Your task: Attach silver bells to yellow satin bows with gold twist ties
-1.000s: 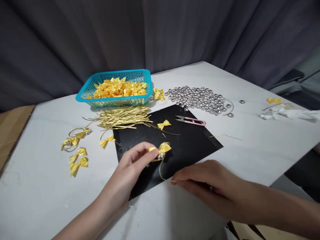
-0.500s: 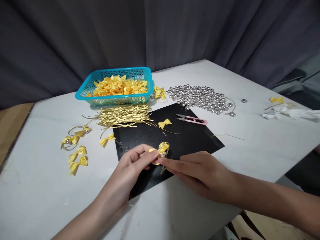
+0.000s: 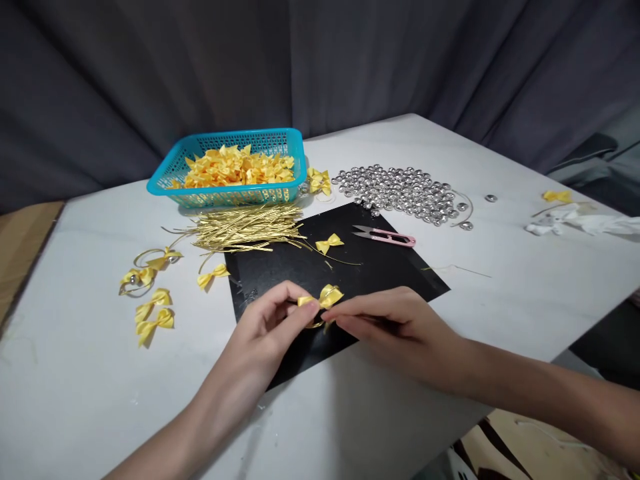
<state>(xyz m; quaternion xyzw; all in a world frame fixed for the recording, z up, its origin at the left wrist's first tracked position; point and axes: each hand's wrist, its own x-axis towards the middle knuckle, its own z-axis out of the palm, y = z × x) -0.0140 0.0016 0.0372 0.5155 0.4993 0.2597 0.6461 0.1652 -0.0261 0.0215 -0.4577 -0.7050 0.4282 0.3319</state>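
My left hand (image 3: 280,320) pinches a yellow ribbon bow (image 3: 330,297) between thumb and fingers, above the black mat. A loop of gold cord (image 3: 316,325) curves out below the bow. From the right, the fingertips of my right hand (image 3: 395,333) are closed on the cord's end, close under the bow. The silver bell-like bead seen with this bow earlier is hidden now. Beyond my hands another yellow bow (image 3: 329,244) lies on the mat, and pink-handled thread snips (image 3: 385,236) rest to its right.
A blue basket (image 3: 227,193) full of yellow bows stands at the back left. Gold cords (image 3: 245,229) are heaped before it. Silver beads (image 3: 400,193) spread to the right. Loose bows (image 3: 155,327) and looped pieces lie left of the black mat (image 3: 280,260). White cloth (image 3: 580,221) sits far right.
The bow has turned in my left hand, so its bead and upper cord loop no longer show. My right fingers have gone from extended alongside it to pinched together at the cord.
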